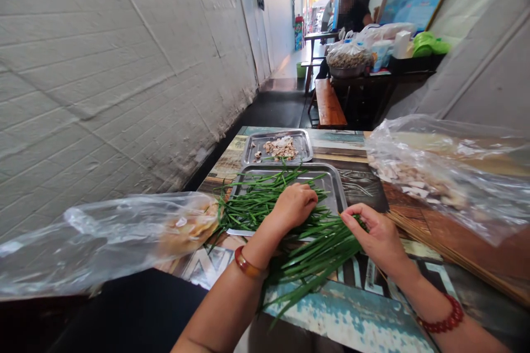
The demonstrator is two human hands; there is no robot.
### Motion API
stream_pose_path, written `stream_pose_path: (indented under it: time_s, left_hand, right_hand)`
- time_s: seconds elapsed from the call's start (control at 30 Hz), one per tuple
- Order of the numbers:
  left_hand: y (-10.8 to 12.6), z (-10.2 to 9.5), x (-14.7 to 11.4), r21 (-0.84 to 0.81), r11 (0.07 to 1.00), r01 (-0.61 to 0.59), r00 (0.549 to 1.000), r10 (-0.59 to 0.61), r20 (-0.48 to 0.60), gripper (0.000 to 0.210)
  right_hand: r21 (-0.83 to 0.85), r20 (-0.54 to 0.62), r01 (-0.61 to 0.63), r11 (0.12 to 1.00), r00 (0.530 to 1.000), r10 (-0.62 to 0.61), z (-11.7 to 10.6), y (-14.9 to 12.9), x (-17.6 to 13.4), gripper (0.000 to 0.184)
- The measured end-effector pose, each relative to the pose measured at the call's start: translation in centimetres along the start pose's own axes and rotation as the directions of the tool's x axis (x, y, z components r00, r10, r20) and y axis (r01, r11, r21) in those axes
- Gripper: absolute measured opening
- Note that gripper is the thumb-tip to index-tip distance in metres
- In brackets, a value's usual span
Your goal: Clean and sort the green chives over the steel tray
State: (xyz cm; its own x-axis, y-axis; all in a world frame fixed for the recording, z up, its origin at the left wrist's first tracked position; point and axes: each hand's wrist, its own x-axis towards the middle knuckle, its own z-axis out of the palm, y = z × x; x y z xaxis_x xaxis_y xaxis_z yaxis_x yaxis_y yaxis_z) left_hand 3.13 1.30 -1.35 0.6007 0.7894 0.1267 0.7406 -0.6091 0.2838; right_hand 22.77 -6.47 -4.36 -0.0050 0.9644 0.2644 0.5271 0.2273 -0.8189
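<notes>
Long green garlic chives (pixel 256 198) lie heaped across a metal tray (pixel 337 190) and spill over its near edge onto the table. My left hand (pixel 296 205) is over the heap, its fingers curled closed on some of the chives; the fingertips are partly hidden. To the right, my right hand (pixel 375 234) pinches a thin bamboo skewer (pixel 340 214) between thumb and forefinger, beside the loose chive ends. Most of that skewer is hidden by the hand. A bundle of bamboo skewers (pixel 451 253) rests on the table to the right of my right hand.
Behind sits a smaller metal tray (pixel 307 149) with chopped pale-brown pieces (pixel 281 149). A clear bag with yellowish food (pixel 188 229) is at left; another plastic bag (pixel 455 165) with pale pieces is at right. Beyond are a bench (pixel 329 102), a loaded table and a person (pixel 354 14).
</notes>
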Motion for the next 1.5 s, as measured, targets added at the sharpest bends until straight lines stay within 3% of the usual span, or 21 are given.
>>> stream_pose_path:
  time_s: [0.2,0.43,0.67,0.87,0.97,1.07,1.23,1.3,1.5]
  left_hand:
    - [0.3,0.5,-0.1,0.159,0.983,0.094,0.996,-0.094,-0.005,0.015]
    - [0.7,0.6,-0.1,0.229,0.973,0.015,1.0,-0.011,-0.021,0.012]
    - [0.5,0.7,0.0,0.195,0.978,0.077,0.996,-0.085,0.034,0.014]
    - [0.5,1.1,0.2,0.147,0.988,0.056,0.998,-0.061,0.032,0.021]
    - [0.5,1.0,0.3,0.029,0.998,0.061,0.996,-0.059,-0.062,0.016]
    - [0.4,0.9,0.4,-0.243,0.969,0.047,0.983,-0.088,-0.161,0.01]
    - [0.6,0.9,0.3,-0.654,0.755,0.047,0.982,-0.155,-0.108,0.017]
    - [0.8,1.0,0.3,-0.706,0.706,0.056,0.983,-0.164,-0.086,0.022]
    - [1.7,0.7,0.4,-0.731,0.675,0.102,0.984,-0.175,-0.024,0.015]
  right_hand:
    - [-0.033,-0.016,0.031,0.999,0.999,-0.032,-0.1,-0.2,0.1,0.026]
    - [-0.041,-0.025,0.02,0.999,0.999,-0.021,0.1,0.2,0.2,0.025]
    - [0.002,-0.014,-0.01,1.0,1.0,0.01,0.2,0.3,0.2,0.025]
    - [-0.004,-0.02,-0.008,1.0,1.0,0.008,0.3,0.5,0.2,0.026]
    - [0.002,-0.032,0.01,1.0,0.999,-0.01,0.3,0.4,0.3,0.026]
    - [-0.004,-0.045,0.022,1.0,0.999,-0.022,0.2,0.2,0.3,0.026]
    - [0.019,-0.068,0.011,1.0,0.998,-0.01,0.2,0.0,0.4,0.025]
    - [0.039,-0.07,-0.009,0.999,0.998,0.011,0.2,-0.1,0.4,0.026]
    - [0.139,-0.043,-0.033,0.99,0.998,0.039,0.1,-0.4,0.6,0.025]
